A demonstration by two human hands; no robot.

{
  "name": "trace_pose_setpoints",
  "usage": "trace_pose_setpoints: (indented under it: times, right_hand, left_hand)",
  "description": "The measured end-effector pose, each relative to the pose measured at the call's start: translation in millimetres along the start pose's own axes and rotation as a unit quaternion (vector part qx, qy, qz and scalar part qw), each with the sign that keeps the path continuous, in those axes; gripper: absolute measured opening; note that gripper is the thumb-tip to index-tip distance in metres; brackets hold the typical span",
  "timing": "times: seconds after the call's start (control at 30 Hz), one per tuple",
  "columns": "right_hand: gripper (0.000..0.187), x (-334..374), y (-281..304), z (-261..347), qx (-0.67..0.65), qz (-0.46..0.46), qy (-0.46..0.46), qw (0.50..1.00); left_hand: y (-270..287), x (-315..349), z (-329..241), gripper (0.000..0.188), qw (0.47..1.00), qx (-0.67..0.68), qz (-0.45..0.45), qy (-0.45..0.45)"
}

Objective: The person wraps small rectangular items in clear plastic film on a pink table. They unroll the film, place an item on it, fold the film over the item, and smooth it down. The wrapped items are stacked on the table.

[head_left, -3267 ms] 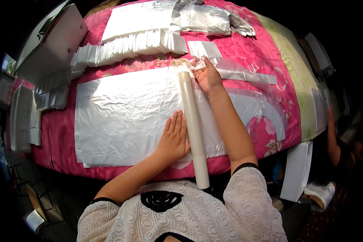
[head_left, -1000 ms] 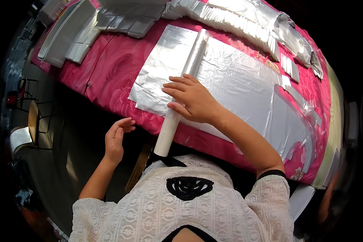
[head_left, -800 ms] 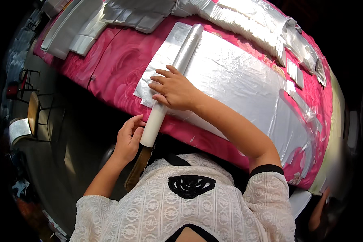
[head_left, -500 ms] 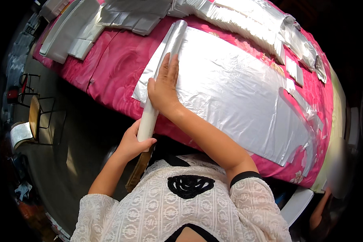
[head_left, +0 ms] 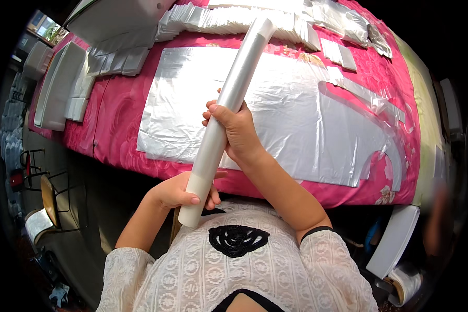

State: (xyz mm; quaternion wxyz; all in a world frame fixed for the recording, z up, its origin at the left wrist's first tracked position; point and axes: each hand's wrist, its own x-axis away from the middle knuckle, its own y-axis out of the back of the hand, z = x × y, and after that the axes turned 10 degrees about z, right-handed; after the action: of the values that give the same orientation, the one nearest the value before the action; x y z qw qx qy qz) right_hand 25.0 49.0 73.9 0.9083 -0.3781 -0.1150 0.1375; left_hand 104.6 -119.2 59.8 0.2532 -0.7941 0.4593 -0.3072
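A long roll of translucent plastic film [head_left: 205,156] on a pale tube is held up at a slant, its far end above the table and its near end by my waist. Near the lower end, my left hand [head_left: 178,191] grips the tube with the thumb across the top. My right hand [head_left: 238,127] is wrapped round the middle of the roll, thumb on top and fingertips showing on its left side. Beneath it, a large wrinkled plastic sheet [head_left: 291,119] lies spread on the table, with curved cut-outs at its right end.
A pink flowered cloth [head_left: 117,114] covers the table. Rows of folded white plastic [head_left: 234,22] lie along the far side. White bins [head_left: 62,86] stand at the left. A wooden chair [head_left: 49,195] is on the floor at left; a blurred person's arm [head_left: 437,223] shows at right.
The roll has been lifted off the sheet and raised toward me. My right hand went from lying flat on it to wrapping round it. The sheet's left part is now uncovered.
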Motion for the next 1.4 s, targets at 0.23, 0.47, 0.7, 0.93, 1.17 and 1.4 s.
trace_pose_setpoints:
  times: [0.23,0.47,0.7,0.93,1.17,1.4]
  right_hand:
    - [0.048,12,38,-31,0.086,-0.06,0.017,0.994]
    - [0.042,-37,148,69,0.104,-0.179,0.1,0.973]
    - [0.029,-20,160,103,0.391,-0.052,-0.137,0.909]
    - [0.023,-20,138,99,0.44,0.092,-0.218,0.867]
    - [0.02,-28,218,158,0.497,-0.089,-0.101,0.857]
    - [0.02,-6,292,215,0.517,-0.177,-0.007,0.837]
  left_hand:
    - [-4,-26,13,0.056,0.964,-0.092,-0.25,0.025]
    - [-2,4,38,0.059,0.97,-0.074,-0.195,0.127]
    - [-1,8,47,0.079,0.975,-0.041,-0.159,0.149]
    - [0,11,50,0.078,0.968,-0.08,-0.173,0.163]
    - [12,54,55,0.057,0.971,-0.032,-0.132,0.198]
    - [38,106,27,0.047,0.954,-0.087,0.01,0.287]
